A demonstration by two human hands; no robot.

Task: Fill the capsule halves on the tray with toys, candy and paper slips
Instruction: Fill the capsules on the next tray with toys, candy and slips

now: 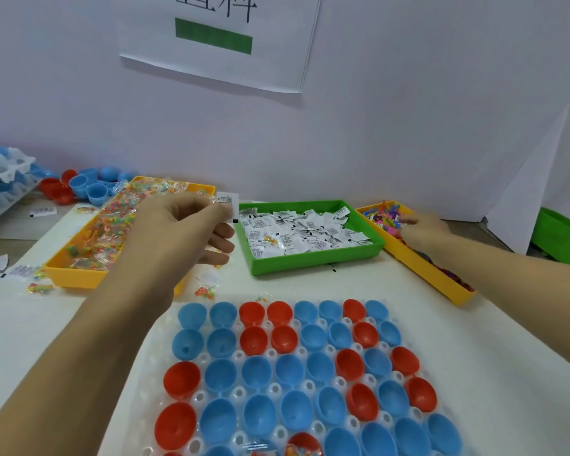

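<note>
A white tray [165, 383] of blue and red capsule halves [290, 370] is seen nearest the camera, and everything else is placed from it. Most halves are seen empty; at the tray's near edge, two are seen with small wrapped pieces inside.

Beyond the tray's far left corner, a yellow bin [76, 274] of clear candy packets [112, 225] is set. Over the gap between that bin and the green bin [313, 261], the left hand [178, 232] is held — a printed paper slip [227, 200] is pinched between thumb and forefinger, the other fingers loosely curled. Small black print is carried on the slip, too fine to be read.

Straight beyond the tray, the green bin is filled with more paper slips [297, 232]; one candy packet lies among them. Beyond the tray's far right corner, a second yellow bin [438, 274] of coloured toys [385, 213] is reached into by the right hand [425, 230]; its fingers are curled down among the toys, but whether anything is gripped cannot be told.

On the wall beyond the bins a white sheet [277, 54] is taped, bearing large black characters — cut off at the top — and a green bar [214, 36]. Loose blue and red halves [83, 187] are piled far left of the tray.
</note>
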